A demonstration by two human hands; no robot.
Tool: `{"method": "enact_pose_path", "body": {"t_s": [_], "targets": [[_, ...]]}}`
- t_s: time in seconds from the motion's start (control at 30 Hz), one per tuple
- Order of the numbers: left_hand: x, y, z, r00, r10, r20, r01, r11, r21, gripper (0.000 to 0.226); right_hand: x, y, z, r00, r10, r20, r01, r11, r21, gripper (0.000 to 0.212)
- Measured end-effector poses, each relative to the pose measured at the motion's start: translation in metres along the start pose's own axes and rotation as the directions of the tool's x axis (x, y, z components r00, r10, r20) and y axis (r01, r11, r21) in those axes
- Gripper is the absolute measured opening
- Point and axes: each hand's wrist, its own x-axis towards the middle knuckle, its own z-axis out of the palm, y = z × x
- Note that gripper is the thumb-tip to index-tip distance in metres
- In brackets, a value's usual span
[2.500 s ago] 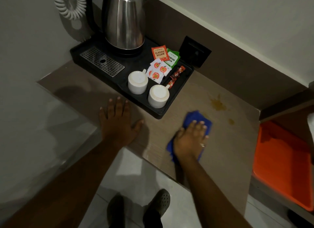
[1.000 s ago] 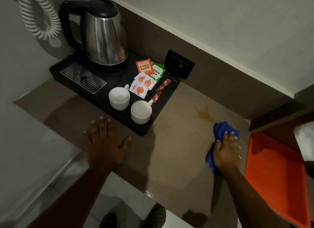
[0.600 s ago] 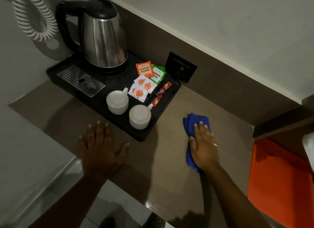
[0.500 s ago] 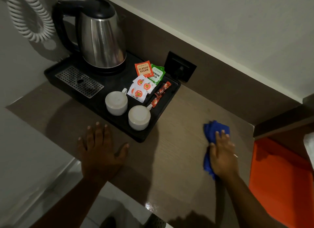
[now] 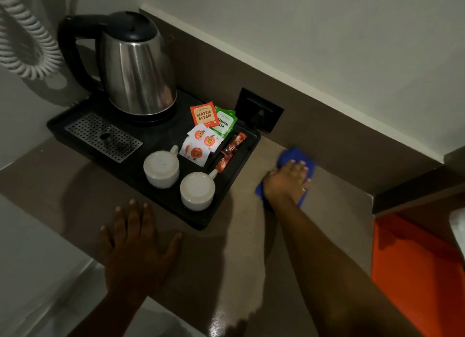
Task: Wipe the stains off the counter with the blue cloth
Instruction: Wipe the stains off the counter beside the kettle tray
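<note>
The right hand [image 5: 286, 182] lies flat with fingers spread, pressing the blue cloth [image 5: 297, 158] onto the worktop [image 5: 334, 211] at its back edge, just beside the black tray [image 5: 201, 221]. The cloth looks soft, light and bunchable, best held under a flat palm. The left hand [image 5: 136, 251] rests open and empty near the front edge.

A single head-worn view looks steeply down and forward from above the counter [image 5: 327, 226], close enough that both forearms enter from the bottom edge, facing the wall corner where the kettle [image 5: 136, 67] stands at upper left
</note>
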Motion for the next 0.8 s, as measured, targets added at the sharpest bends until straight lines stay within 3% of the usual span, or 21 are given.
{"method": "enact_pose_path", "body": {"t_s": [0.03, 0.1, 0.17, 0.2, 0.3, 0.37, 0.43, 0.53, 0.6, 0.63, 0.7, 0.73, 0.8], "targets": [[-0.001, 0.001, -0.001, 1.000, -0.002, 0.012, 0.002, 1.000, 0.002, 0.103, -0.010, 0.000, 0.002, 0.986, -0.163, 0.016, 0.164, 0.986, -0.017, 0.061], [-0.002, 0.003, -0.003, 1.000, -0.016, 0.026, 0.016, 1.000, -0.002, 0.102, -0.024, 0.022, -0.002, 0.882, -0.462, 0.092, 0.467, 0.884, -0.036, 0.060], [-0.002, 0.005, -0.005, 0.999, -0.030, 0.033, 0.029, 0.999, 0.017, 0.100, -0.020, 0.065, -0.013, 0.791, -0.593, 0.153, 0.606, 0.793, -0.060, 0.058], [-0.003, 0.006, -0.005, 0.999, -0.031, 0.032, 0.030, 0.999, 0.032, 0.099, -0.015, 0.089, -0.019, 0.807, -0.573, 0.143, 0.586, 0.807, -0.068, 0.057], [-0.004, 0.006, -0.006, 1.000, -0.022, 0.014, 0.022, 1.000, 0.014, 0.100, -0.010, 0.158, -0.034, 0.972, -0.234, -0.022, 0.232, 0.971, -0.060, 0.056], [-0.003, 0.004, -0.007, 1.000, -0.019, 0.013, 0.019, 1.000, 0.020, 0.100, -0.019, 0.187, -0.036, 0.995, -0.052, -0.083, 0.046, 0.997, -0.065, 0.056], [-0.004, 0.003, -0.007, 1.000, -0.014, 0.011, 0.014, 1.000, 0.013, 0.099, -0.032, 0.190, -0.027, 0.985, 0.120, -0.127, -0.127, 0.991, -0.044, 0.059], [-0.006, 0.001, -0.004, 1.000, 0.015, -0.014, -0.015, 1.000, 0.007, 0.096, -0.046, 0.143, -0.015, 0.894, 0.434, -0.110, -0.423, 0.899, 0.109, 0.064], [-0.005, 0.000, -0.003, 0.999, 0.031, -0.027, -0.030, 0.999, 0.012, 0.096, -0.047, 0.094, -0.011, 0.869, 0.492, -0.056, -0.484, 0.868, 0.109, 0.064], [-0.005, 0.000, -0.002, 0.999, 0.037, -0.029, -0.037, 0.999, 0.014, 0.096, -0.050, 0.069, -0.005, 0.903, 0.425, -0.058, -0.420, 0.904, 0.081, 0.063], [-0.005, 0.001, -0.001, 0.999, 0.036, -0.024, -0.036, 0.999, 0.011, 0.097, -0.071, 0.019, 0.013, 0.993, 0.089, -0.083, -0.087, 0.996, 0.031, 0.060], [-0.006, 0.001, -0.002, 0.999, 0.035, -0.022, -0.034, 0.999, 0.007, 0.098, -0.086, 0.001, 0.024, 0.991, -0.114, -0.077, 0.116, 0.993, 0.028, 0.061], [-0.008, 0.003, -0.004, 0.998, 0.043, -0.041, -0.043, 0.999, -0.009, 0.098, -0.115, -0.001, 0.030, 0.898, -0.440, 0.023, 0.440, 0.898, -0.001, 0.063]]}}
